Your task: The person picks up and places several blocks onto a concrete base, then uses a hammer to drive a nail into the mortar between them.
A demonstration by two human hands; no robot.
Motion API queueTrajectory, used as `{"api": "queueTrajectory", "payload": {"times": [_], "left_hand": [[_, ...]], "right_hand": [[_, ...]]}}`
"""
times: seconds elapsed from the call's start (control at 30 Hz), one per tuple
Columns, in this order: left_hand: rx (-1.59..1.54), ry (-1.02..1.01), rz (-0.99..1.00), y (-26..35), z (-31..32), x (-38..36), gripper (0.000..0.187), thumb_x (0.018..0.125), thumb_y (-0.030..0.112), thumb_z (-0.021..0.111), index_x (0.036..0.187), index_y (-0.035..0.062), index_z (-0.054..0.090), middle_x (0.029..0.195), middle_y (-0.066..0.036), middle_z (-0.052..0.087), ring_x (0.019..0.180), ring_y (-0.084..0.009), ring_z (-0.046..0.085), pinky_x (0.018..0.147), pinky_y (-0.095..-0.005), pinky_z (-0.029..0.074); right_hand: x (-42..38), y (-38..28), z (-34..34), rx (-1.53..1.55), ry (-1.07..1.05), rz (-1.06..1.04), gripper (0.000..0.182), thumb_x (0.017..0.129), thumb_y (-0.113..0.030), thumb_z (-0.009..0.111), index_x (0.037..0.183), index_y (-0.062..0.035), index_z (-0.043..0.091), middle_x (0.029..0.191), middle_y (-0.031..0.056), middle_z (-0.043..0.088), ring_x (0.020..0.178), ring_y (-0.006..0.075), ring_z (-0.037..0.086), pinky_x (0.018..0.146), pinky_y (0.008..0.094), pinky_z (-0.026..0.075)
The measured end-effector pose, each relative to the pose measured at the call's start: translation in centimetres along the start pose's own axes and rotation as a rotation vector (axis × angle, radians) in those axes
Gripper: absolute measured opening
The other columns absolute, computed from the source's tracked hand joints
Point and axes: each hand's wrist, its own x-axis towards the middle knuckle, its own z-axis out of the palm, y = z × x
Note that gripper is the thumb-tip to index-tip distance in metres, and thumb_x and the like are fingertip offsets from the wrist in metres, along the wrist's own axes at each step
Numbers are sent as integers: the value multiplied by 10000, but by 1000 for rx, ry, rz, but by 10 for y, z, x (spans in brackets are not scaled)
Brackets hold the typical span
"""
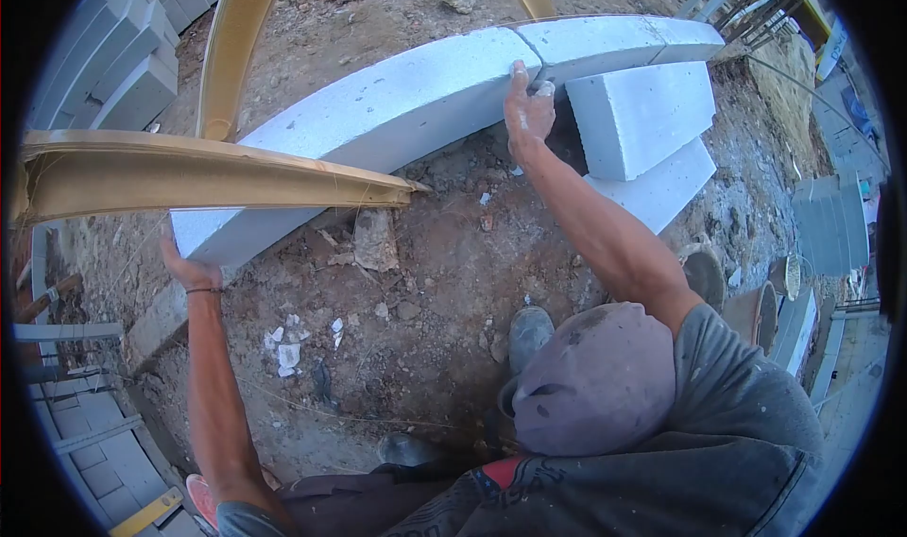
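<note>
White block (378,98), as I view it remotely, runs near left to far right, left hand (193,269) grasping its near end, right hand (529,117) its far.

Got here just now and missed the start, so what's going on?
A person has both hands on a long white block: the left hand at its near end, the right hand by the seam where it meets the next block. A yellowish beam crosses in front of it. Two more white blocks lie overlapping on the right.
</note>
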Motion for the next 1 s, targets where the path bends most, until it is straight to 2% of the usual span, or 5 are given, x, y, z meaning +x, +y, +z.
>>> {"api": "queueTrajectory", "payload": {"times": [0.7, 0.8, 0.87, 0.9, 1.0], "left_hand": [[13, -3, 55, 3, 15, -18, 549, 1043, 448, 417, 1353, 24, 574, 1268, -115, 650, 1169, -286, 615, 1022, -439, 464], [18, -1, 59, 1, 14, -22, 550, 1046, 441, 410, 1364, 22, 570, 1277, -115, 645, 1171, -291, 612, 1028, -441, 458], [15, 5, 64, -3, 1, -12, 556, 1047, 439, 403, 1373, 20, 566, 1279, -114, 644, 1171, -295, 612, 1033, -442, 455], [4, 5, 63, -4, -3, -9, 561, 1048, 438, 397, 1382, 18, 562, 1281, -114, 644, 1171, -299, 611, 1037, -443, 452], [-9, 24, 59, -1, 10, -14, 571, 1052, 443, 381, 1389, 19, 559, 1299, -109, 636, 1182, -298, 604, 1044, -443, 449]], "right_hand": [[-20, -16, 10, -198, 169, 81, 865, 908, -657, 616, 1354, 48, 386, 1323, 304, 562, 1324, 445, 481, 1079, 498, 394], [-21, -30, -5, -172, 231, -163, 804, 924, -563, 645, 1339, 88, 421, 1392, 348, 489, 1398, 490, 371, 1104, 517, 353], [8, -33, -4, -197, 474, -836, 612, 926, -402, 687, 1281, 65, 513, 1134, 248, 607, 1208, 397, 555, 1013, 503, 456], [18, -44, -7, -194, 474, -837, 612, 926, -402, 687, 1281, 65, 513, 1134, 248, 607, 1208, 397, 555, 1013, 503, 456], [68, -90, -20, -60, -44, -1030, 284, 925, -227, 666, 1109, -11, 680, 1011, 150, 714, 992, 309, 684, 901, 445, 529]]}}
